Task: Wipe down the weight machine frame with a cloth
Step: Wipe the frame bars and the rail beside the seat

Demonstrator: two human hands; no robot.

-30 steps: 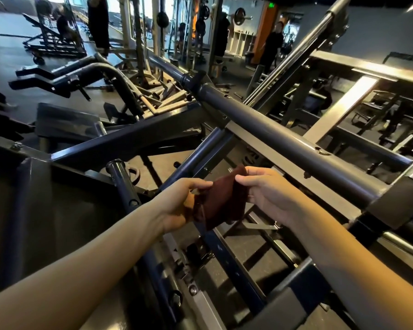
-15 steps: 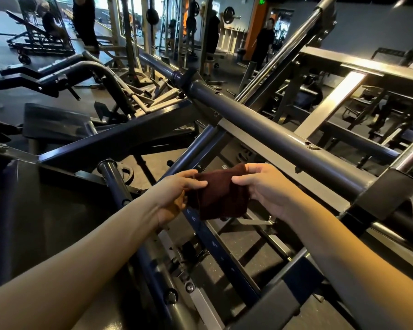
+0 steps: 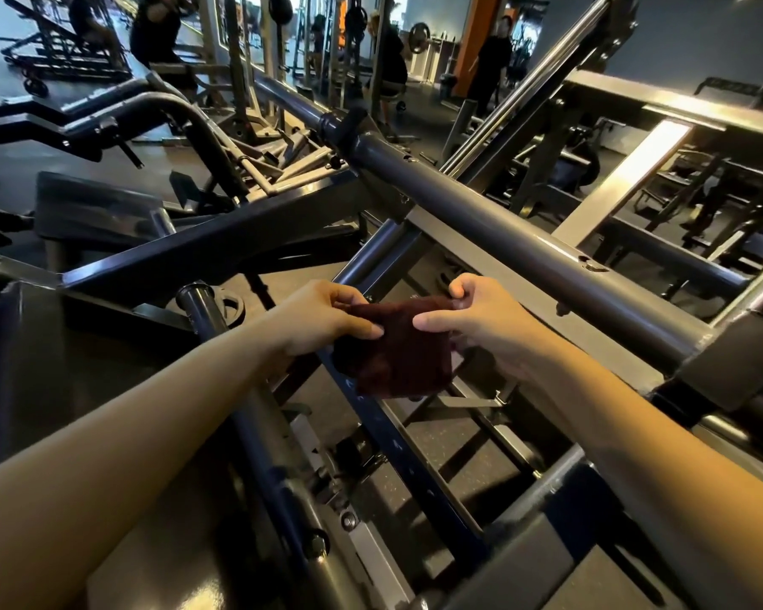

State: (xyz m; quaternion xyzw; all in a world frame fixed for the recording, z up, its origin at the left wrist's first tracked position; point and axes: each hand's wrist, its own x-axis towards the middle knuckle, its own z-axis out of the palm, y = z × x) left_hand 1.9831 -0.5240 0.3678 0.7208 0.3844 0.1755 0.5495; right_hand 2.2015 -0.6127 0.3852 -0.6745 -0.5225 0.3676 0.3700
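Observation:
A dark maroon folded cloth (image 3: 399, 350) hangs in the air at the middle of the view, held by both hands. My left hand (image 3: 327, 317) pinches its upper left corner between thumb and fingers. My right hand (image 3: 472, 321) pinches its upper right edge, thumb in front and fingers curled behind. The cloth is above the lower rails of the grey weight machine frame (image 3: 503, 204), whose thick round bar runs diagonally just beyond my right hand. The cloth does not touch the bar.
A dark blue rail (image 3: 419, 468) slopes down under the cloth. A weight peg with a plate (image 3: 212, 306) stands left of my left hand. Benches and racks fill the floor behind, with several people (image 3: 490, 59) far back.
Both hands have shifted their hold, and the cloth now hangs flatter and more spread between them. The view has tilted slightly downward.

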